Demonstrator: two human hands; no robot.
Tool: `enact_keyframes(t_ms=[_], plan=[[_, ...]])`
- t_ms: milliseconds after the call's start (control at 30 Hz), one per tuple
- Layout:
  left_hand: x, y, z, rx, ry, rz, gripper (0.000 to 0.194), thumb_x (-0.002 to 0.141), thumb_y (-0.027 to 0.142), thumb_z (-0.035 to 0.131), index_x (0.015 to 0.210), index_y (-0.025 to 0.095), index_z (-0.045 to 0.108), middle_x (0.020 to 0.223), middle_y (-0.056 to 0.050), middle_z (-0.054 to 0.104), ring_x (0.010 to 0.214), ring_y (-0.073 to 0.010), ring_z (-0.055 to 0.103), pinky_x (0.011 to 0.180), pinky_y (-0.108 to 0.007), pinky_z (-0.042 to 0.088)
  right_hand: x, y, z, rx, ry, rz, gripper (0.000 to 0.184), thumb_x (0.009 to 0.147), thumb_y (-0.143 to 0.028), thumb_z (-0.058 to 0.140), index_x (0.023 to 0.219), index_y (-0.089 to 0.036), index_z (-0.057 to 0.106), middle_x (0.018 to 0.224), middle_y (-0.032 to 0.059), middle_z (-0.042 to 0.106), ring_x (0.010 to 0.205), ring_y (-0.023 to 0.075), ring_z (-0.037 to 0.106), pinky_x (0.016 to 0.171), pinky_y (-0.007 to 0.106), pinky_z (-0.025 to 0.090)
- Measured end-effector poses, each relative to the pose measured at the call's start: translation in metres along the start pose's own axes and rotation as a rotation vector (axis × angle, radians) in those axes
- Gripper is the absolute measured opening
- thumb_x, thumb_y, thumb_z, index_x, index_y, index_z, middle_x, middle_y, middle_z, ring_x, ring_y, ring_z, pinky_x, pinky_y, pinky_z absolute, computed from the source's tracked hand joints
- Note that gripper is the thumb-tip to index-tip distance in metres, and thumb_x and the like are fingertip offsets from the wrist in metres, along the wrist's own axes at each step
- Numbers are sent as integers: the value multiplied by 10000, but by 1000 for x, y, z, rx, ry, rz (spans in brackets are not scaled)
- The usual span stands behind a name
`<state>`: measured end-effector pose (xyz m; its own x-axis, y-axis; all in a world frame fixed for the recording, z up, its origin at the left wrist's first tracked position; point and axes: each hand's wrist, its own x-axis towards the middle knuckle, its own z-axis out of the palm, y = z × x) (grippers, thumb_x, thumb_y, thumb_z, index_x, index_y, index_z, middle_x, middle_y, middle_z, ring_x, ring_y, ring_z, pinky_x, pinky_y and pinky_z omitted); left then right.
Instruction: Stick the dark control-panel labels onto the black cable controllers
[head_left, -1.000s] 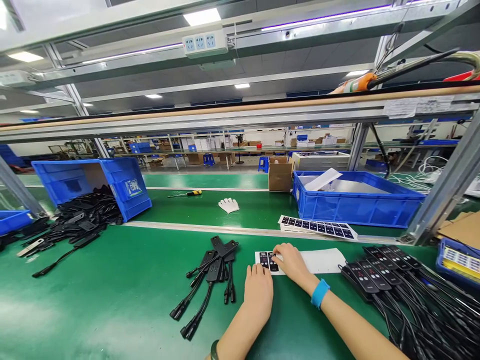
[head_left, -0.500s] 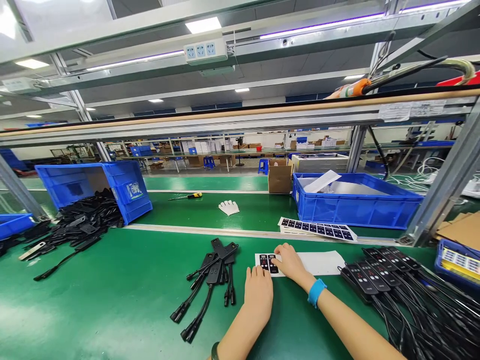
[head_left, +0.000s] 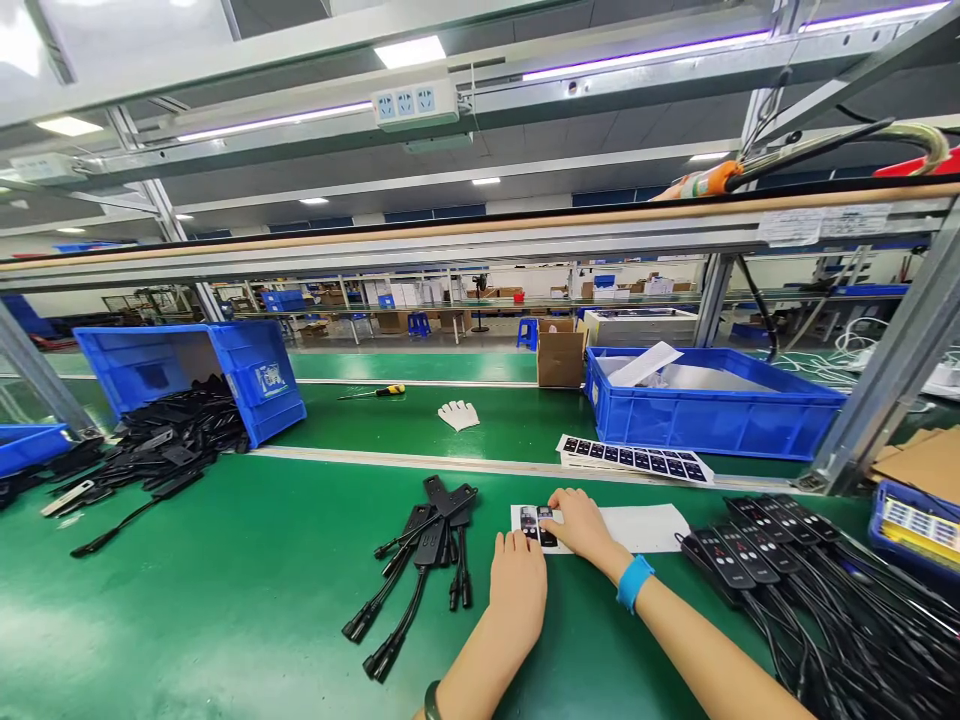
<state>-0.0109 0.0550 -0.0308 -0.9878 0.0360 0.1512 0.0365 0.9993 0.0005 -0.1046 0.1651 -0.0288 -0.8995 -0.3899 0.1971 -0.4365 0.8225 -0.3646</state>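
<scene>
A white sticker sheet (head_left: 646, 527) lies on the green bench, with two black labels at its left end. My left hand (head_left: 519, 582) reaches to the lower edge of the left label (head_left: 529, 520), fingers together and bent; its thumb is hidden. Over the second label (head_left: 548, 536) is my right hand (head_left: 581, 522), thumb and curled forefinger at the label's upper part. Whether a label edge is lifted is too small to tell. Left of my hands lies a small pile of black controllers with cables (head_left: 431, 545). Black controllers bearing labels (head_left: 720, 560) are heaped on the right.
More sticker sheets (head_left: 636, 458) lie behind, before a blue bin (head_left: 712, 410). A white glove (head_left: 458, 415) and a screwdriver (head_left: 386, 391) lie farther back. At left, a tipped blue crate (head_left: 259, 385) spills black parts (head_left: 180, 430). A metal rail (head_left: 420, 461) crosses the bench.
Both hands stay almost in place. The left label now looks paler and shinier than before. The whole view has shifted very slightly.
</scene>
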Motion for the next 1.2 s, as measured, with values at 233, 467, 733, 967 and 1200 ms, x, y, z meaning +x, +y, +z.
enact_keyframes(t_ms=[233,467,733,967,1200], plan=[[-1,0,-2,-6,-7,-12,353,831,3,375,1078,67,619,1032,-175,615,1026,-265,565,1011,-491,376,-10,0,-5,185,136,-111,175,852,-132,483,792,-163,644,888,84,633,895,233,547,787,332,418],[7,-18,-16,-29,31,-35,308,757,33,500,1024,134,615,1020,-125,597,964,-261,553,883,-402,443,-33,16,-35,514,356,-44,281,902,-377,419,850,-170,602,873,78,604,810,203,563,611,274,472],[25,-90,-36,-57,212,-403,513,771,-66,334,1280,-50,392,983,-240,578,993,-338,560,901,-517,390,-88,26,-54,845,326,36,318,829,-513,528,810,-197,555,775,16,514,621,135,475,540,233,439],[10,-59,-53,-347,312,-253,362,887,241,467,1235,151,421,1100,-128,524,839,-217,622,702,-325,507,-99,26,-53,1031,283,77,305,860,-497,524,800,-199,507,703,-23,475,547,100,475,549,235,413],[-16,6,-41,-1717,-311,-128,390,809,349,583,1095,154,404,948,-92,617,620,-117,588,584,-252,507,-106,20,-65,1205,275,70,272,857,-446,565,794,-191,497,706,-30,441,525,77,441,481,202,390]])
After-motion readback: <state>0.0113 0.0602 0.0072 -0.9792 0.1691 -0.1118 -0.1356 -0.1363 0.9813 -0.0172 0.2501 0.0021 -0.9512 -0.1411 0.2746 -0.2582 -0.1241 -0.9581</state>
